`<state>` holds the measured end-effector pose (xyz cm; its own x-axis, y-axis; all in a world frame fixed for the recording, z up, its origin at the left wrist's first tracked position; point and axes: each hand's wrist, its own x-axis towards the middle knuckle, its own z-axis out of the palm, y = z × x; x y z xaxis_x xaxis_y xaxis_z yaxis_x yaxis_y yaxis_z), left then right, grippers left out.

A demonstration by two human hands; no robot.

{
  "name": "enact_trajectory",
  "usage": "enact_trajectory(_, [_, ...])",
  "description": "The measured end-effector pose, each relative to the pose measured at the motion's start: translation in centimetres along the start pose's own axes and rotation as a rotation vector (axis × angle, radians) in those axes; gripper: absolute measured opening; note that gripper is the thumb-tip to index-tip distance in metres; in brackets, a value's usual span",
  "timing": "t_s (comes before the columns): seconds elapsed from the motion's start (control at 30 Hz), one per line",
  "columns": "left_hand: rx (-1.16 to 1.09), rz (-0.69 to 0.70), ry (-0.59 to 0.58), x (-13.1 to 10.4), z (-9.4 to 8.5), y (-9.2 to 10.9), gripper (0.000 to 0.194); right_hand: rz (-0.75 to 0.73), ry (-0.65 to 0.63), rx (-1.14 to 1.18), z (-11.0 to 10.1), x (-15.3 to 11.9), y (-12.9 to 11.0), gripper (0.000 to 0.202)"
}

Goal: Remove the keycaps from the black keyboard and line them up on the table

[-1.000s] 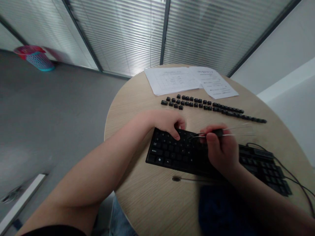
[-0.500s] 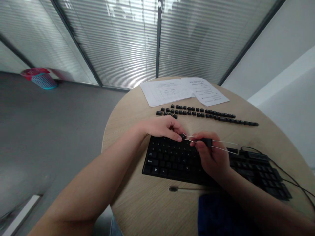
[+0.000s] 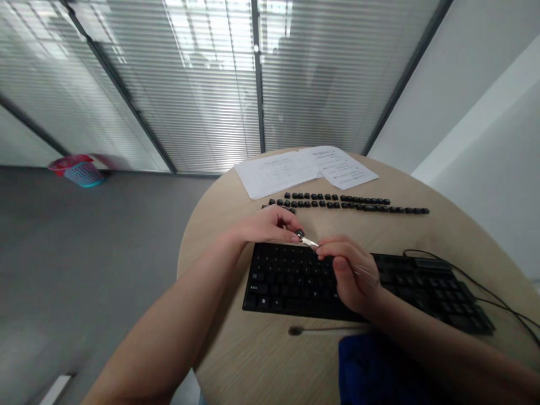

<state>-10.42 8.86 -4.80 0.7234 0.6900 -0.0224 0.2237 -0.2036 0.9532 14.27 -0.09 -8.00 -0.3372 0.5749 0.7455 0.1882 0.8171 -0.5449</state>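
Above the upper left part of a black keyboard (image 3: 287, 281), my left hand (image 3: 276, 225) pinches a small black keycap (image 3: 299, 232). My right hand (image 3: 352, 270) is closed around a wire keycap puller (image 3: 310, 243), whose metal wire end reaches to the keycap and touches it or nearly so. The puller's other wire ends show faintly behind the right palm; its dark handle is hidden in the fingers. Under the right hand and forearm, the middle of the keyboard is covered. Sockets without caps appear in the keyboard's upper rows, while lower rows carry caps.
Rows of loose black keycaps (image 3: 337, 205) lie behind the keyboard. Beyond them are printed papers (image 3: 278, 174). A thin brush (image 3: 296, 331) and a dark blue cloth (image 3: 358, 365) lie in front. Cables (image 3: 476, 278) run off right. A basket (image 3: 80, 170) stands on the floor.
Both hands have lifted slightly off the keyboard with the keycap. The puller has turned in my right hand, and its handle is now covered by the fingers. The view has tilted up.
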Motion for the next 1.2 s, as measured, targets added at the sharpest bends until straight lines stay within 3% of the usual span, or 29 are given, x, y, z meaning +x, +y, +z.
enact_trajectory(0.1, [-0.072,0.051,0.089,0.0,-0.7,-0.3,0.024,-0.040,0.030,-0.040,-0.2,0.0,-0.3,0.024])
enact_trajectory(0.2, [-0.112,0.076,0.132,-0.1,-1.0,-0.4,0.026,-0.092,0.011,-0.246,-0.8,0.9,-1.3,0.021])
enact_trajectory(0.3, [-0.083,0.027,0.030,-0.1,-0.6,-0.3,0.028,-0.093,-0.128,-0.360,-1.6,2.2,-2.7,0.022])
enact_trajectory(0.47, [-0.076,0.006,-0.119,0.2,0.6,0.3,0.022,0.107,-0.386,-0.469,-2.7,3.7,-3.3,0.035])
enact_trajectory(0.63, [-0.114,0.033,-0.185,0.8,1.5,0.2,0.022,0.128,-0.496,-0.540,-2.9,3.6,-1.5,0.029])
enact_trajectory(0.8, [-0.129,0.060,-0.200,1.2,1.8,-0.4,0.025,0.115,-0.512,-0.551,-2.2,4.0,-0.5,0.024])
enact_trajectory(1.07, [-0.139,0.068,-0.083,0.6,0.8,0.2,0.026,0.127,-0.455,-0.559,-2.3,6.1,0.8,0.020])
enact_trajectory(1.2, [0.093,-0.052,0.257,0.3,-0.4,0.1,0.028,0.301,-0.450,-0.608,-2.2,8.3,3.2,0.018])
